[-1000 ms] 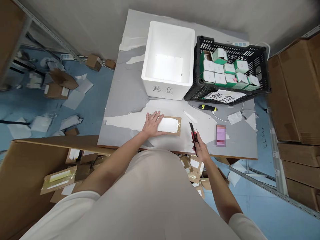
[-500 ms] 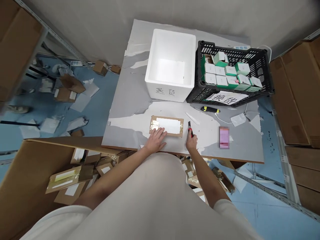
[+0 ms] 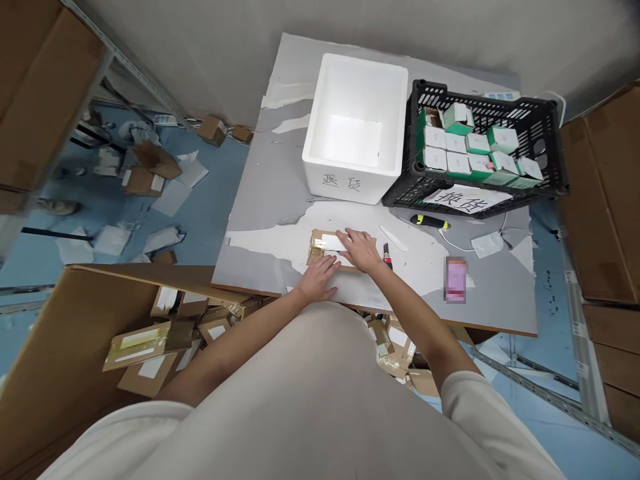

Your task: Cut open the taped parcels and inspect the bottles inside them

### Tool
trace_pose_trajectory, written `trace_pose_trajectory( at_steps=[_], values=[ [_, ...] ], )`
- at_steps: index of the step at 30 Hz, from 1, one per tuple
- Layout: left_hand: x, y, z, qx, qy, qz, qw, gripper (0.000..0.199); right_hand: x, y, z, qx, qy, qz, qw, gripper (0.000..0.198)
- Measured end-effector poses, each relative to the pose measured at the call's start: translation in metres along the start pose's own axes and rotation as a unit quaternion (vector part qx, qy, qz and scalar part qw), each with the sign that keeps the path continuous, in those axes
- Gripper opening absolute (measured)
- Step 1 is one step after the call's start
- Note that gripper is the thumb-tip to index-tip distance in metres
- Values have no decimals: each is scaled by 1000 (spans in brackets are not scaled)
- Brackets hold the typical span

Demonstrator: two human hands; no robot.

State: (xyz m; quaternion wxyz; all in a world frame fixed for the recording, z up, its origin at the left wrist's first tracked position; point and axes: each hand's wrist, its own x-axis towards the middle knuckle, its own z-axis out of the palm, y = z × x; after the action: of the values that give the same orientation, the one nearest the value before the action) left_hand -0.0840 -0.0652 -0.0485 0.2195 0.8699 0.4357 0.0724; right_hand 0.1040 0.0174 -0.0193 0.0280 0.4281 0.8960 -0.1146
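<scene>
A flat brown cardboard box (image 3: 316, 248) with a white label and shiny tape lies on the table in front of me. My left hand (image 3: 317, 279) rests on its near edge, fingers stretched out. Over the box's right half lies my right hand (image 3: 361, 251), fingers extended and covering part of the label. Just right of that hand is a red and black utility knife (image 3: 387, 255), lying on the table with its handle partly hidden by my wrist. Beyond it lies a thin white strip (image 3: 393, 238).
At the back stand a white foam box (image 3: 345, 183) and a black crate (image 3: 553, 153) of small green-and-white boxes. A yellow-black cutter (image 3: 430, 222) and a blurred pink item (image 3: 455, 280) lie right. A large carton (image 3: 45, 347) of parcels stands lower left.
My right hand has let go of the utility knife, leaving it on the table, and moved left onto the box. My left hand stays at the box's near edge. The view has shifted slightly.
</scene>
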Motion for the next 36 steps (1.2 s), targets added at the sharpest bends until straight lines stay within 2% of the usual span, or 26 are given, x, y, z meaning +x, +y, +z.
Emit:
trace_pose_trajectory(
  at_steps=[4,7,9,11,13,15,16,18,19,21,24,27,30,32,34,36],
  values=[
    [-3,-3,2,-6,-9,12,1000,74,19,10,-15,-20,-82,5,996,43],
    [-7,-2,4,-2,-12,9,1000,75,42,30,-33,-11,-126,76,989,45],
    [-8,0,5,4,-7,7,1000,72,55,41,-37,-15,-114,144,983,47],
    [-8,1,2,11,3,8,1000,66,57,46,-33,-10,-67,173,983,44],
    [-8,-4,-7,17,21,-8,1000,66,45,43,-24,2,17,136,991,39],
    [-6,-16,-22,24,44,-48,998,76,21,33,-16,12,94,54,994,39],
    [-4,-24,-30,26,49,-67,996,85,8,27,-14,16,107,9,994,40],
    [-1,-44,-44,26,37,-73,996,97,-17,13,-12,16,78,-53,995,39],
    [1,-54,-50,21,22,-61,998,99,-27,6,-12,11,52,-54,997,42],
    [6,-71,-55,7,-3,-37,999,98,-41,-6,-11,-5,8,-8,1000,46],
    [12,-82,-53,-6,-13,-32,999,91,-57,-21,-1,-27,-25,43,998,25],
    [15,-81,-53,4,-24,-37,999,88,-79,-35,21,-46,-19,25,998,25],
    [12,-77,-65,34,-69,-21,997,87,-103,-42,36,-24,-4,-20,1000,23],
    [9,-73,-78,65,-89,-12,994,81,-110,-37,32,22,-5,-33,999,24],
    [11,-66,-90,88,-68,-15,994,67,-104,-26,17,60,7,3,998,31],
    [21,-55,-94,82,-46,7,996,47,-84,-12,-2,63,19,48,997,38]
  ],
)
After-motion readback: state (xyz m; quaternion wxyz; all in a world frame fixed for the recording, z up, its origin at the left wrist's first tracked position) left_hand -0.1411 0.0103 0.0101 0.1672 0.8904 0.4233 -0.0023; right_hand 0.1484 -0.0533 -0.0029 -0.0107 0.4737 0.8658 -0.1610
